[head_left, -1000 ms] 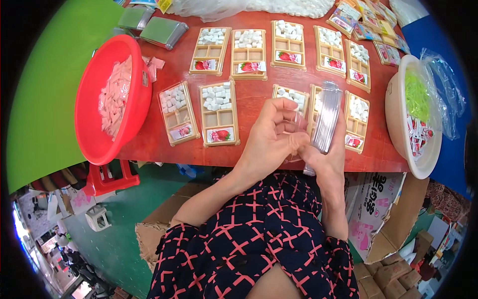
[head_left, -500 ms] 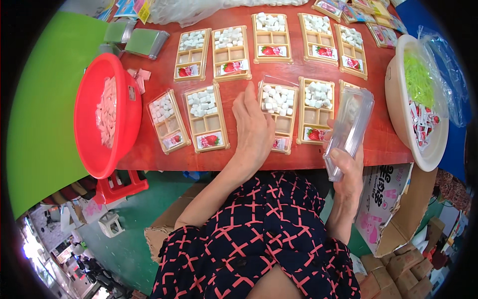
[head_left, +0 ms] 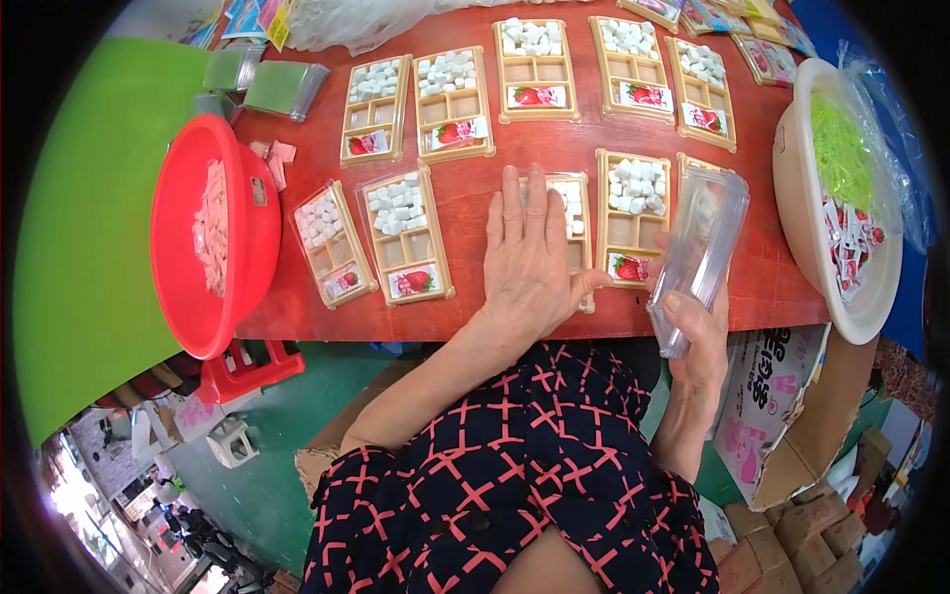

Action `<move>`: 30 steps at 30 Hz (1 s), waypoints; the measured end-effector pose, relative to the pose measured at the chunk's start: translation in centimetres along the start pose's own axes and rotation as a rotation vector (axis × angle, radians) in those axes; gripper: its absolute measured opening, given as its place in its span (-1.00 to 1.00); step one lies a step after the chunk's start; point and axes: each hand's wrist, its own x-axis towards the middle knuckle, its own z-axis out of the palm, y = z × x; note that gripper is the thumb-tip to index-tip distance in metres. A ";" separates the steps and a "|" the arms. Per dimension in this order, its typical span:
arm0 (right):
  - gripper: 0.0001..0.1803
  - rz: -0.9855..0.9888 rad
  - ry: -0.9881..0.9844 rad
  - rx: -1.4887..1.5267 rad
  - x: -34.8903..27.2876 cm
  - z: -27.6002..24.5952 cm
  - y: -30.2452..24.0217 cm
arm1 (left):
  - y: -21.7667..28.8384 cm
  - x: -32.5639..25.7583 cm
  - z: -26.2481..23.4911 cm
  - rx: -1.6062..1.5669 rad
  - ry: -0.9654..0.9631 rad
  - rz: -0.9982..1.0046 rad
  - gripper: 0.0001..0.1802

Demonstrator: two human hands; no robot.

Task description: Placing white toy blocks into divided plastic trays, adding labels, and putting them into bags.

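Observation:
My left hand (head_left: 529,257) lies flat with fingers outstretched over a tan compartment tray (head_left: 579,223) of white cubes, hiding most of it. A clear cover seems to be on that tray. In my right hand (head_left: 693,322) is a stack of clear plastic lids (head_left: 698,252), tilted, fingers wrapped round it. Behind the stack, one tray is mostly hidden. Between my hands sits another tray (head_left: 633,218), with white cubes on top and a strawberry-printed packet below. To the left, two more filled trays (head_left: 406,233) lie side by side.
Several filled trays (head_left: 534,69) form a far row on the red table (head_left: 445,317). A red basin (head_left: 262,238) of pink pieces stands left, a cream basin (head_left: 792,198) of green pieces and packets right. Green-topped clear boxes (head_left: 285,87) and plastic sheeting (head_left: 376,20) lie at the back.
My left hand has shifted from the tray's left edge to lie flat across it, covering more of it. My right hand still holds the lids in nearly the same place.

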 end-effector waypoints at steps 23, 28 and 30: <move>-0.17 -0.049 -0.028 -0.007 -0.1 0.2 -0.5 | -1.9 0.2 0.4 0.044 0.074 -0.066 -0.22; -0.15 -0.016 -0.030 0.011 0.1 -0.1 -0.6 | 0.0 1.0 0.5 0.132 0.082 -0.125 -0.22; -0.15 -0.005 -0.046 0.020 0.2 0.5 -0.3 | 0.1 0.7 0.2 0.110 0.069 -0.165 -0.21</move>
